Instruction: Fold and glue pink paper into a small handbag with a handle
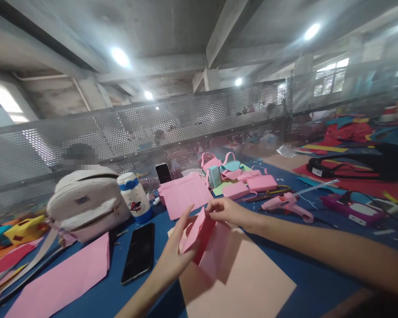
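Observation:
Between my two hands is a folded pink foam or paper piece (205, 236), tilted above a large pale sheet (248, 274). My left hand (177, 245) grips its near left side, the thumb raised along the edge. The fingers of my right hand (227, 211) pinch its upper right edge; the fingertips are partly hidden. Just beyond lies a flat pink sheet (185, 194). Several small pink bag-like pieces (237, 190) and a light blue one (215, 176) are heaped behind my right hand.
A pink glue gun (287, 203) and yellow-handled scissors (272, 192) lie right. On the left are a black phone (139, 251), a bottle (134, 198), a white backpack (89, 198) and pink sheets (66, 276). A perforated metal screen (192, 128) closes off the back; a purple box (353, 210) sits far right.

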A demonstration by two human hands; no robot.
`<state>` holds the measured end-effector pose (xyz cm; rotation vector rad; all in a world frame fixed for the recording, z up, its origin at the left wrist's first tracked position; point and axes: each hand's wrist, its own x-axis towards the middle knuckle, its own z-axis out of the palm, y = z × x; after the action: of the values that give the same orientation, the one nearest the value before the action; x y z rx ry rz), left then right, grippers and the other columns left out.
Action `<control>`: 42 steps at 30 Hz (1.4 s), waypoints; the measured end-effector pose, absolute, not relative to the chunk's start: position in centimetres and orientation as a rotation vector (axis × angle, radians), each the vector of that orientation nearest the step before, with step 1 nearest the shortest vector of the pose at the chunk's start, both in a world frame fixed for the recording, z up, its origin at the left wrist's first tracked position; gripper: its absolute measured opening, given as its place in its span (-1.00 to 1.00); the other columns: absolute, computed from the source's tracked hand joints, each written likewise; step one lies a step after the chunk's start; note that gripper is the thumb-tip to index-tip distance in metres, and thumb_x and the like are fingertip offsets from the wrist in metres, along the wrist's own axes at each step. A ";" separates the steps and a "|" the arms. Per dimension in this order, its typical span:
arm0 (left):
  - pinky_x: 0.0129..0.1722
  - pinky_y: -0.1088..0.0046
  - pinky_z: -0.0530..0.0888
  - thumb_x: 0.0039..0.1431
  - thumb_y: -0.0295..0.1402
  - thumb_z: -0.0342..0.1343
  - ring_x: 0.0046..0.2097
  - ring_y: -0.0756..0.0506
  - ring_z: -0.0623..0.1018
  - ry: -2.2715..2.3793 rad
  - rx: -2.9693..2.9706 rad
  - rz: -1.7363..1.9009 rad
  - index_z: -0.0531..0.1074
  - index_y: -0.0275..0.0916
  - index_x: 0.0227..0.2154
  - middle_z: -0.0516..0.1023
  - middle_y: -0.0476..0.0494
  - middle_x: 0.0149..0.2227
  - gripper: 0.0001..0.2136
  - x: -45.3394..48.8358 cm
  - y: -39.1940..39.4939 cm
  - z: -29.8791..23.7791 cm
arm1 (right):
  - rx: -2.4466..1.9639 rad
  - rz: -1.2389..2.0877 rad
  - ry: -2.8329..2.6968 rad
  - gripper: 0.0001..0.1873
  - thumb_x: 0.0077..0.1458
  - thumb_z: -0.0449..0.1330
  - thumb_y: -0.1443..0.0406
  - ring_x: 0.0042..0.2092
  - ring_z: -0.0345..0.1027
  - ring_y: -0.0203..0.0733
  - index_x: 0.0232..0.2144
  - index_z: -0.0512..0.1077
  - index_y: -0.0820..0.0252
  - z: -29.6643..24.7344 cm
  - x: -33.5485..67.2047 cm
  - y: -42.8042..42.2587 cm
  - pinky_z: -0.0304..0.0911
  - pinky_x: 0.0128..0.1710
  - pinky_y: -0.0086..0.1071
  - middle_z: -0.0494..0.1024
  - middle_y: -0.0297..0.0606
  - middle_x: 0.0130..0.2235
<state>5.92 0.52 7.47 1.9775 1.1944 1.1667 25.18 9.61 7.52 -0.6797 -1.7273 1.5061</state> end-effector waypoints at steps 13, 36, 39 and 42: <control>-0.54 0.56 0.31 -0.22 -0.37 0.21 -0.52 -0.03 0.44 1.373 1.414 1.179 0.57 -0.33 -0.57 0.50 -0.06 -0.59 -0.87 6.5 1.6 7.0 | -0.780 1.636 -1.715 -0.83 -0.18 0.30 0.33 -0.45 0.32 -0.36 -0.52 0.35 0.21 6.4 26.3 8.0 0.21 -0.46 -0.51 0.42 -0.45 -0.50; -0.52 0.53 0.40 -0.31 -0.37 0.34 -0.52 -0.07 0.54 1.347 1.222 1.219 0.61 -0.32 -0.56 0.61 -0.09 -0.55 -0.84 6.1 3.3 6.4 | -0.693 1.265 -1.976 -0.77 0.09 0.17 0.21 -0.42 0.17 -0.32 -0.53 0.34 0.22 5.2 26.9 8.1 0.07 -0.41 -0.45 0.30 -0.43 -0.52; -0.51 0.54 0.40 -0.30 -0.44 0.32 -0.50 -0.08 0.56 1.364 1.189 1.237 0.62 -0.32 -0.51 0.64 -0.11 -0.51 -0.83 5.4 3.3 6.6 | -0.682 1.196 -2.223 -0.53 0.20 0.08 0.09 -0.51 0.00 -0.37 -0.65 0.18 0.21 4.9 27.6 7.9 -0.09 -0.50 -0.45 0.11 -0.46 -0.59; -0.52 0.56 0.40 -0.29 -0.46 0.28 -0.48 -0.07 0.57 1.379 1.156 1.272 0.64 -0.31 -0.46 0.67 -0.14 -0.46 -0.79 4.9 3.5 6.7 | -0.658 1.261 -2.238 -0.41 0.17 0.07 -0.04 -0.55 -0.20 -0.42 -0.68 -0.02 0.16 5.0 28.2 7.4 -0.24 -0.55 -0.43 -0.07 -0.49 -0.61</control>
<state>4.87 3.49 6.73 1.1557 1.3793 1.2715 28.16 7.44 5.05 -0.6580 -2.2380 1.2610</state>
